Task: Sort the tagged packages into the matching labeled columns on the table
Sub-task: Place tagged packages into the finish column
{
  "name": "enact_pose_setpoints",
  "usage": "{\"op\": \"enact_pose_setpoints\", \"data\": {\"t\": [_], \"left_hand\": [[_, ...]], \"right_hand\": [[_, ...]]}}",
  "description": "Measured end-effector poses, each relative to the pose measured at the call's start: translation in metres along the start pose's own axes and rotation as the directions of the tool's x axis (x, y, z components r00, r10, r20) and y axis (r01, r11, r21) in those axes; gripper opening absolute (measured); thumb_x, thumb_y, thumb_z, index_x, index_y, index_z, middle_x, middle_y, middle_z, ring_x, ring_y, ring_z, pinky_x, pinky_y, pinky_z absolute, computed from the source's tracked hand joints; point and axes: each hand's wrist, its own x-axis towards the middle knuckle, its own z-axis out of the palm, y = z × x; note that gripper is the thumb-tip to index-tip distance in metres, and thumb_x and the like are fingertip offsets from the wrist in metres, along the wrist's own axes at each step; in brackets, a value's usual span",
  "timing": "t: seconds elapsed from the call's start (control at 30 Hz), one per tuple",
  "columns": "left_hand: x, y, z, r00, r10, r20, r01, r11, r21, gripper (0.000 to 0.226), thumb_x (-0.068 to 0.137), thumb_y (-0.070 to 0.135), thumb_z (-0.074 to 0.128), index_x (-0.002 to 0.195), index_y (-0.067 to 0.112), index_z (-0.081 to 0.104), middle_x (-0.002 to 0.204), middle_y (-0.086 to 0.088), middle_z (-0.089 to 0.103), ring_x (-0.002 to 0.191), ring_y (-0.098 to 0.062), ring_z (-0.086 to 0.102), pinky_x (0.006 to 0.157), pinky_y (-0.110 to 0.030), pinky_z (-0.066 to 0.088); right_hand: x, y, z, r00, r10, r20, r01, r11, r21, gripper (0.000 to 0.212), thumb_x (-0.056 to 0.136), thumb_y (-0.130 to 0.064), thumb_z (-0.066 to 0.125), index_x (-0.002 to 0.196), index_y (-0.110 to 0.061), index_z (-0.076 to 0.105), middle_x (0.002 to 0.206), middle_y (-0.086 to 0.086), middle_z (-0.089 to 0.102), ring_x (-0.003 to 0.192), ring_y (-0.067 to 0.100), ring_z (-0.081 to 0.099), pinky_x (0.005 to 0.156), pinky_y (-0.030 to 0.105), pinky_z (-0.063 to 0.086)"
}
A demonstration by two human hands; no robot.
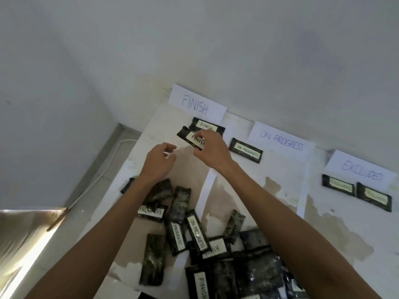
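Note:
My right hand pinches a dark package tagged FINISH and holds it just in front of another FINISH package lying under the FINISH column sign. My left hand hovers close by to the left with loosely curled fingers and holds nothing. One package lies by the ON PROGRESS sign. Two packages lie below the EXCLUDED sign. A pile of unsorted tagged packages covers the near part of the table.
White paper strips divide the worn white table into columns. A white wall rises right behind the signs. A small dark object sits at the table's left edge. A white cable runs along the floor on the left.

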Motion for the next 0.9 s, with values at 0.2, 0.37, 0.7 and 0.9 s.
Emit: {"op": "enact_pose_setpoints", "data": {"t": [0.2, 0.37, 0.7, 0.9], "left_hand": [[0.073, -0.053, -0.021, 0.989, 0.127, 0.078, -0.147, 0.912, 0.383, 0.054, 0.088, 0.015, 0.055, 0.139, 0.005, 0.039, 0.146, -0.018, 0.035, 0.134, -0.035, 0.031, 0.109, -0.044, 0.029], [0.098, -0.073, -0.016, 0.972, 0.114, 0.207, -0.210, 0.815, 0.540, 0.063, 0.088, 0.022, 0.053, 0.142, 0.001, 0.027, 0.153, -0.017, 0.021, 0.138, -0.036, 0.023, 0.109, -0.047, 0.032], [0.100, -0.085, -0.019, 0.946, 0.185, 0.267, -0.306, 0.785, 0.538, 0.067, 0.077, 0.031, 0.054, 0.135, -0.001, 0.043, 0.144, -0.022, 0.039, 0.126, -0.042, 0.042, 0.094, -0.048, 0.047], [0.096, -0.089, -0.021, 0.936, 0.211, 0.282, -0.338, 0.760, 0.555, 0.064, 0.081, 0.035, 0.041, 0.135, -0.001, 0.043, 0.144, -0.023, 0.038, 0.127, -0.042, 0.043, 0.095, -0.049, 0.045]], "right_hand": [[0.081, -0.019, 0.033, 1.000, -0.006, -0.021, 0.004, 0.996, -0.093, 0.039, 0.079, -0.013, 0.063, 0.118, -0.012, 0.059, 0.112, 0.009, 0.059, 0.101, 0.028, 0.050, 0.085, 0.040, 0.045], [0.123, -0.024, 0.058, 0.999, -0.032, 0.017, 0.035, 0.987, -0.159, 0.037, 0.082, -0.013, 0.064, 0.119, -0.012, 0.059, 0.117, 0.010, 0.059, 0.103, 0.029, 0.050, 0.086, 0.041, 0.045], [0.145, -0.019, 0.077, 0.999, -0.053, 0.005, 0.052, 0.964, -0.260, 0.036, 0.083, -0.013, 0.061, 0.119, -0.011, 0.059, 0.120, 0.009, 0.056, 0.107, 0.030, 0.049, 0.086, 0.038, 0.039], [0.147, -0.018, 0.080, 0.997, -0.064, -0.033, 0.054, 0.967, -0.250, 0.036, 0.081, -0.009, 0.063, 0.117, -0.009, 0.060, 0.118, 0.012, 0.057, 0.105, 0.031, 0.051, 0.083, 0.039, 0.040]]}}
